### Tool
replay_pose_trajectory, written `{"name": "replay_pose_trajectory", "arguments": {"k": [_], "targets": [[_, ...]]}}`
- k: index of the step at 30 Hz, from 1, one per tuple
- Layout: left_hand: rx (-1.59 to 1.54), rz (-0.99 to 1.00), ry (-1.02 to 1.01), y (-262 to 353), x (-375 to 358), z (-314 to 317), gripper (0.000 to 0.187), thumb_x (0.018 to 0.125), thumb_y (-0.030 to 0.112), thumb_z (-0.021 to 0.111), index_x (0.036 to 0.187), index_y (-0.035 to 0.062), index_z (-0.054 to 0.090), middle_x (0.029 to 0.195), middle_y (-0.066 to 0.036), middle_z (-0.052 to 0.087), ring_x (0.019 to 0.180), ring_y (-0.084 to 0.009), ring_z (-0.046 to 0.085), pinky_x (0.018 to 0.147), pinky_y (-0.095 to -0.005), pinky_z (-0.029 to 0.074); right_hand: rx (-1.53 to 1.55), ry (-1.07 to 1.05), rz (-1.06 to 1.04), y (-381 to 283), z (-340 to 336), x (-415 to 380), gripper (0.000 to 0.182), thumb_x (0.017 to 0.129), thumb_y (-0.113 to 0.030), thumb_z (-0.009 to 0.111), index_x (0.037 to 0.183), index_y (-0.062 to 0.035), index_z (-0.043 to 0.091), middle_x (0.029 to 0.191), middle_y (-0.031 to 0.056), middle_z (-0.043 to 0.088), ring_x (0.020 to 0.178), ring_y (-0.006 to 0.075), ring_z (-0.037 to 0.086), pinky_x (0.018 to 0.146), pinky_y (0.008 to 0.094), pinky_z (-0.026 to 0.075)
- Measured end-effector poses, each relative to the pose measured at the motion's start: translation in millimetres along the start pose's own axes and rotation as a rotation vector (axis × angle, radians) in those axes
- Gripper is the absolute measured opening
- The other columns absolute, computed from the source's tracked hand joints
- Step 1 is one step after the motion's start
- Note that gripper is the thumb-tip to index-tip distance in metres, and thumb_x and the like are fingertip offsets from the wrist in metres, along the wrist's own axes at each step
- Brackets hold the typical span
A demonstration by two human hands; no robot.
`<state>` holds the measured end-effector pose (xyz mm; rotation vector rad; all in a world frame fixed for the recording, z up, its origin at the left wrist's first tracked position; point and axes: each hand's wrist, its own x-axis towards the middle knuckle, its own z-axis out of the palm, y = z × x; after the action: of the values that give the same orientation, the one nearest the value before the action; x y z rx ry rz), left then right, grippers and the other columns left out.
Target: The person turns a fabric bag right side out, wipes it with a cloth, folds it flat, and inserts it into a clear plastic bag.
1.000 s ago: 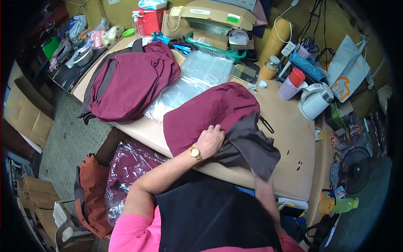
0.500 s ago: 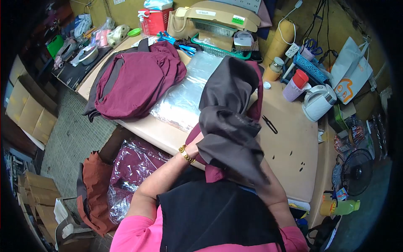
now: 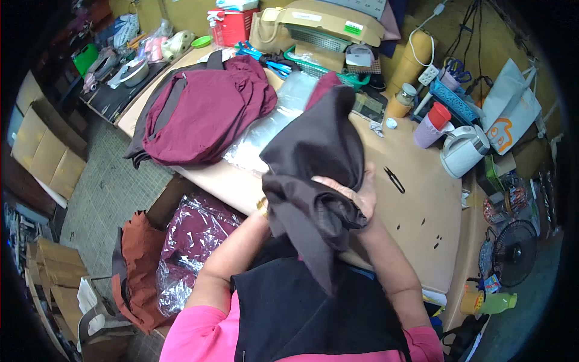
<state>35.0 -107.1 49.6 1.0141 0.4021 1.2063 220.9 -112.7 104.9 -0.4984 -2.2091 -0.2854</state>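
Observation:
A dark grey cloth (image 3: 313, 145) with a maroon part (image 3: 322, 89) is bunched up in front of me, above the table's near edge. My right hand (image 3: 359, 193) grips its gathered folds from the right side, the thumb and fingers closed round the fabric. My left hand is hidden behind or inside the cloth; only the wrist with a gold watch (image 3: 262, 207) shows, so its fingers cannot be seen. A loose grey end hangs down over my black apron (image 3: 301, 320). Under and behind the cloth lie clear plastic sheets or bags (image 3: 280, 111).
Maroon and grey cloth items (image 3: 199, 120) are piled at the table's left. Small black thread snips (image 3: 394, 180) lie to the right. A kettle (image 3: 463, 151), pink cup (image 3: 431, 127) and green basket (image 3: 356, 79) stand farther back. A plastic-wrapped maroon bundle (image 3: 196, 253) sits below the left edge.
The cloth has turned and shifted slightly left, its loose end now hanging lower. My right hand has come up into view on the folds, while my left hand has gone out of sight.

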Motion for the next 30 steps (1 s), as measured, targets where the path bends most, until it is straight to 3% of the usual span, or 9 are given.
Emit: {"name": "replay_pose_trajectory", "arguments": {"k": [3, 5, 9, 13, 14, 19, 23, 28, 30], "targets": [[0.02, 0.108, 0.006, 19, -3, 3, 0.059, 0.1, 0.018, 0.06, 0.151, 0.0003, 0.037, 0.149, -0.017, 0.048, 0.133, -0.025, 0.05, 0.111, -0.0364, 0.041, 0.172, -0.042, -0.037, 12, -1, 7, 0.065, 0.093, -0.038, 0.072, 0.135, 0.009, 0.055, 0.133, 0.0229, 0.062, 0.127, 0.0257, 0.058, 0.112, 0.0405, 0.043], [0.034, 0.154, -0.003, 24, -6, 7, 0.058, 0.1, 0.017, 0.06, 0.151, 0.0003, 0.038, 0.149, -0.017, 0.048, 0.132, -0.0248, 0.05, 0.111, -0.0362, 0.041, 0.371, 0.066, 0.445, -15, -19, 35, 0.037, 0.07, -0.015, 0.077, 0.107, -0.019, 0.078, 0.114, 0.0127, 0.072, 0.108, 0.034, 0.067, 0.107, 0.0495, 0.04], [0.082, 0.189, -0.019, 22, -7, 14, 0.057, 0.101, 0.017, 0.059, 0.151, 0.0002, 0.038, 0.148, -0.017, 0.049, 0.132, -0.0244, 0.051, 0.11, -0.0358, 0.042, 0.431, 0.105, 0.038, 16, -21, 20, 0.045, 0.081, 0.002, 0.079, 0.123, 0.0026, 0.063, 0.122, 0.0154, 0.068, 0.105, 0.0251, 0.068, 0.096, 0.0335, 0.057], [0.126, 0.161, -0.03, 41, -7, -8, 0.056, 0.101, 0.016, 0.058, 0.151, 0.0002, 0.039, 0.148, -0.017, 0.05, 0.131, -0.024, 0.052, 0.11, -0.0354, 0.042, 0.098, -0.027, 0.103, 9, -22, 3, 0.042, 0.073, -0.007, 0.071, 0.115, -0.0089, 0.074, 0.102, 0.0162, 0.072, 0.093, 0.0331, 0.072, 0.079, 0.0388, 0.059], [0.132, 0.157, -0.031, 45, -7, -12, 0.055, 0.101, 0.016, 0.058, 0.151, 0.0002, 0.039, 0.148, -0.016, 0.05, 0.131, -0.0239, 0.052, 0.109, -0.0353, 0.042, 0.151, -0.004, -0.018, 9, -32, 14, 0.035, 0.085, -0.006, 0.067, 0.119, 0.0057, 0.068, 0.118, 0.0223, 0.068, 0.104, 0.0324, 0.07, 0.093, 0.0378, 0.056], [0.137, 0.225, -0.043, 38, -11, -2, 0.054, 0.102, 0.016, 0.057, 0.15, 0.0001, 0.04, 0.147, -0.016, 0.051, 0.13, -0.0235, 0.053, 0.109, -0.0348, 0.043, 0.495, 0.114, 0.434, -25, -26, 45, 0.037, 0.073, -0.02, 0.071, 0.11, -0.0228, 0.075, 0.099, 0.0044, 0.071, 0.103, 0.0299, 0.067, 0.1, 0.0509, 0.047], [0.159, 0.28, -0.048, 38, -12, 6, 0.052, 0.102, 0.015, 0.056, 0.15, 0.0001, 0.041, 0.146, -0.016, 0.052, 0.129, -0.0231, 0.053, 0.108, -0.0344, 0.043, -0.095, 0.221, -0.304, -9, -41, 66, 0.033, 0.074, -0.019, 0.069, 0.106, -0.0176, 0.074, 0.086, 0.0035, 0.07, 0.076, 0.0238, 0.071, 0.073, 0.04, 0.058], [0.453, 0.337, 0.128, 95, 7, 17, 0.039, 0.103, 0.015, 0.05, 0.138, -0.002, 0.051, 0.134, -0.014, 0.06, 0.12, -0.0197, 0.057, 0.103, -0.0314, 0.045, 0.215, -0.419, 0.243, -14, -53, 30, 0.031, 0.081, -0.013, 0.069, 0.11, -0.0027, 0.072, 0.063, 0.0149, 0.062, 0.057, 0.0362, 0.063, 0.062, 0.0486, 0.051], [0.914, 0.124, 0.125, 125, 15, 45, 0.033, 0.102, 0.016, 0.046, 0.123, -0.0043, 0.061, 0.121, -0.014, 0.068, 0.113, -0.0192, 0.061, 0.101, -0.0322, 0.045, 0.236, -0.805, 0.503, -9, -45, 24, 0.026, 0.09, -0.011, 0.057, 0.11, 0.002, 0.067, 0.086, 0.0258, 0.067, 0.083, 0.0415, 0.067, 0.08, 0.0482, 0.054]]}}
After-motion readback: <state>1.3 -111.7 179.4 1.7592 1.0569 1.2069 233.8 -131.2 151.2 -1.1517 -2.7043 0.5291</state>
